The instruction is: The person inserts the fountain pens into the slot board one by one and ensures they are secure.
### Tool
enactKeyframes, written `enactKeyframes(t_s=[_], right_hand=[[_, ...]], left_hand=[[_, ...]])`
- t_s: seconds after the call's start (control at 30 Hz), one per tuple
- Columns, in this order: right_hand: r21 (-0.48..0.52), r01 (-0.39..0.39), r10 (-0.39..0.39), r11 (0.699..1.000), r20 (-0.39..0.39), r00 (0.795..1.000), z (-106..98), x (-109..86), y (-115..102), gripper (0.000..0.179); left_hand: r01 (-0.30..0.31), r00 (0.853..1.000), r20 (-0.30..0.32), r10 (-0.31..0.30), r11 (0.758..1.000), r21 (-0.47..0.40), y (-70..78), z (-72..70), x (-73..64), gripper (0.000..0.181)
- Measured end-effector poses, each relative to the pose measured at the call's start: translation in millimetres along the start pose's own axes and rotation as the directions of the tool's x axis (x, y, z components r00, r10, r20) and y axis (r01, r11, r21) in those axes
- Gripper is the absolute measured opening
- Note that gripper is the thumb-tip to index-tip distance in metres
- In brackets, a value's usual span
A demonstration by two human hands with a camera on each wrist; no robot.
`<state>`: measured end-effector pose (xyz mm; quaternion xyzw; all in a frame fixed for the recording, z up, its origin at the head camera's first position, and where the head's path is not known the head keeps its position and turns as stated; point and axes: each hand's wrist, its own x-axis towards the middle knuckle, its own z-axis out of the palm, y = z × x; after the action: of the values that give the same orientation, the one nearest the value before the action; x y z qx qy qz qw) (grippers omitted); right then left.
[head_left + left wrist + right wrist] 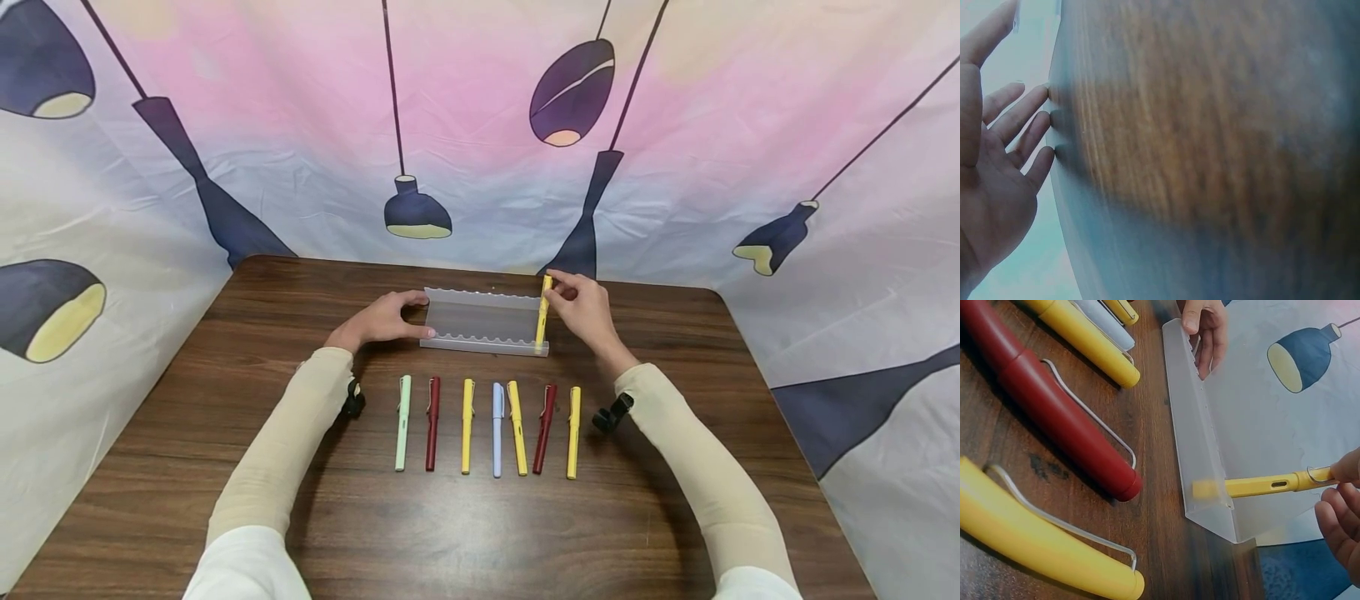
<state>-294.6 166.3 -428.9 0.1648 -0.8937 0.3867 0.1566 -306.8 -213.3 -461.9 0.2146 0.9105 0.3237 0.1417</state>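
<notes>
- Your right hand (585,312) has its fingers closed in a pinch on the cap end of a yellow pen (543,313)
- That pen lies at the right end of the clear notched rack (480,318), its lower end showing through the frosted front wall
- Your left hand (382,318) is spread, thumb and fingers touching the rack's left end
- Nearer you, seven pens lie in a row on the brown wooden desk (435,542): green, dark red, yellow, light blue, yellow, dark red, yellow
- Behind the desk hangs a pastel cloth (300,100) printed with dark lamps
</notes>
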Motion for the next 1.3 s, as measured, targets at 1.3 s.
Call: enactKeyframes(t_s=[1.3], right_hand=[[0.108,-0.015,0.015,0.994,0.001,1.000,-54.1,-48.5,-18.5,0.030]], left_hand=[[-0.023,1.000,0.000,0.023,1.000,-0.016,-2.3,-0.2,2.0,0.091]])
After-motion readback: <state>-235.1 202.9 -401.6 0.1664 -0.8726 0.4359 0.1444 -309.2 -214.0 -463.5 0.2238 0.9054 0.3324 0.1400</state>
